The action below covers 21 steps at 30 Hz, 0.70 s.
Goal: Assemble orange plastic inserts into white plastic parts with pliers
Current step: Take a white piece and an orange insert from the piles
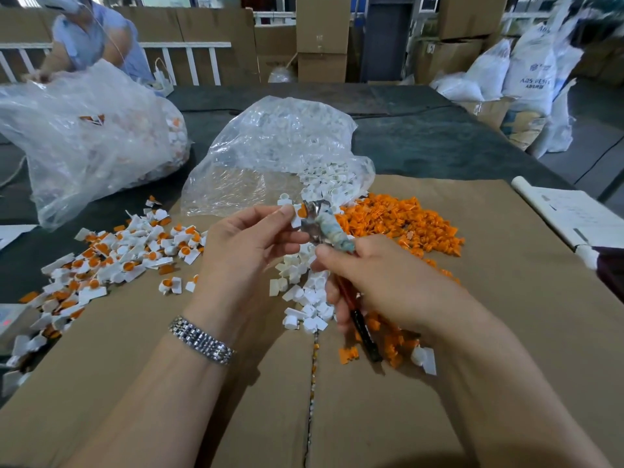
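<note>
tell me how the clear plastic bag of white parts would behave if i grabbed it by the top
The clear plastic bag of white parts looks thin and crinkled, so it would probably flop and sag. Its mouth lies open toward the brown cardboard sheet, so loose parts would likely spill out.

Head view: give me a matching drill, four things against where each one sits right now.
Things:
1. Loose orange plastic inserts pile
2. Finished white-and-orange plastic parts pile
3. Silver metal pliers with taped jaws
4. Silver metal link bracelet

Places:
A. on the left wrist
B. on the cardboard, far right of the hands
C. gripped in the right hand
D. spread left of the left hand

Pairs: 1-B, 2-D, 3-C, 4-A
</note>
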Tool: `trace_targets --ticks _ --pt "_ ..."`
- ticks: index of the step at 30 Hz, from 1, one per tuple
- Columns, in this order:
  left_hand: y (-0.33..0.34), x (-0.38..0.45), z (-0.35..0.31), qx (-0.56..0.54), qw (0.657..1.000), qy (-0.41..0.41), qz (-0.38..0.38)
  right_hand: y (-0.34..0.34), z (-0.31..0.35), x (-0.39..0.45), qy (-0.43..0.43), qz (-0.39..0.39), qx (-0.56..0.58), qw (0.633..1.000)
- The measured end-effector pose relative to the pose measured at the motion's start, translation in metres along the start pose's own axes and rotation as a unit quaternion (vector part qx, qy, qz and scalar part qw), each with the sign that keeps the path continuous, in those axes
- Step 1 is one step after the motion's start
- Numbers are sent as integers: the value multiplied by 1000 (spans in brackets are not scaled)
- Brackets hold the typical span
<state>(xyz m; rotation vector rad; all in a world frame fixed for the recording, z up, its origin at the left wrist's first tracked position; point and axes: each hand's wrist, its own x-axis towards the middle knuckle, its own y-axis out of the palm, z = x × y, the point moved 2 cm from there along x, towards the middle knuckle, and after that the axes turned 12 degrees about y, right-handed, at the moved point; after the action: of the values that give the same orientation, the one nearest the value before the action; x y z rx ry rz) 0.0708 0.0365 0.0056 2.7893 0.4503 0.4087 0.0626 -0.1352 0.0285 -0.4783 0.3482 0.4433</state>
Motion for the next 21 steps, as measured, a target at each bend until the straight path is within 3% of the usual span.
trace_targets --ticks 2,4,6,8,10,12,14,15,17,19,21 --pt "-4 3 0 3 1000 13 0 -10 -1 -4 19 77 67 995" --pt "-9 5 -3 10 999 27 14 -24 -2 -4 10 67 83 994" --pt "-14 7 -3 62 997 43 19 -37 -3 -2 -4 -44 8 999" --pt "-21 10 -3 174 983 64 -10 -47 -6 3 -7 -178 -95 979" --pt "-30 15 -4 317 942 90 -59 -56 -15 14 2 -246 -155 957" --pt "-41 21 -7 463 874 113 -92 -61 -24 24 37 -276 -216 936" --pt "-47 24 -8 586 796 124 -91 -63 -33 34 83 -296 -276 911" --pt "-47 24 -8 619 772 125 -76 -62 -35 37 98 -308 -303 897" --pt "-43 22 -8 619 773 134 -27 -62 -39 42 111 -334 -345 870" --pt "-37 19 -7 563 816 121 51 -62 -43 45 107 -353 -366 854" --pt "-33 16 -5 506 848 45 151 -61 -44 47 101 -362 -364 852"
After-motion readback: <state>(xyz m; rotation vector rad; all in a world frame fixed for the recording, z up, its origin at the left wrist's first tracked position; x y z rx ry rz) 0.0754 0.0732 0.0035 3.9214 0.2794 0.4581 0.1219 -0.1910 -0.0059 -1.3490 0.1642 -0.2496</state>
